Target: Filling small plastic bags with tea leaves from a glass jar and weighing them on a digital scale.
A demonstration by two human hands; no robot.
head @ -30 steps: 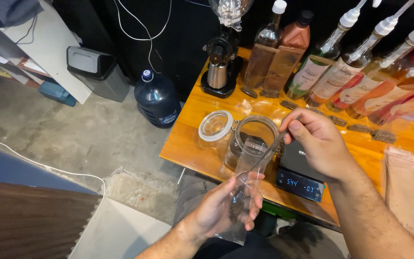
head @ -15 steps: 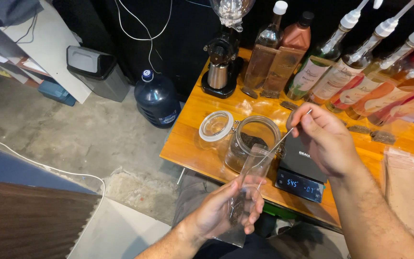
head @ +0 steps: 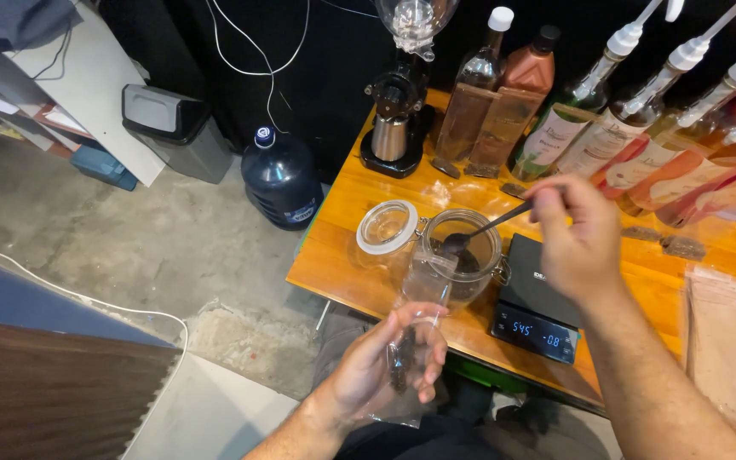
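Observation:
My left hand (head: 389, 362) holds a small clear plastic bag (head: 415, 328) with dark coffee beans at its bottom, just in front of the wooden table (head: 342, 260). My right hand (head: 577, 234) grips a long spoon (head: 487, 228) whose bowl sits over the mouth of the bag, by an open glass jar (head: 466, 251). The jar holds dark beans, and its hinged lid (head: 387, 227) lies open to the left. A black digital scale (head: 538, 319) with a lit display sits under my right wrist.
A coffee grinder (head: 398, 111) and a row of syrup bottles (head: 572, 128) stand at the table's back. Flat plastic pouches (head: 721, 341) lie at the right. On the concrete floor are a blue water jug (head: 278, 179) and a grey bin (head: 172, 132).
My right hand has lifted the spoon out of the bag and moved it up and right toward the jar. My left hand keeps the bag in about the same place.

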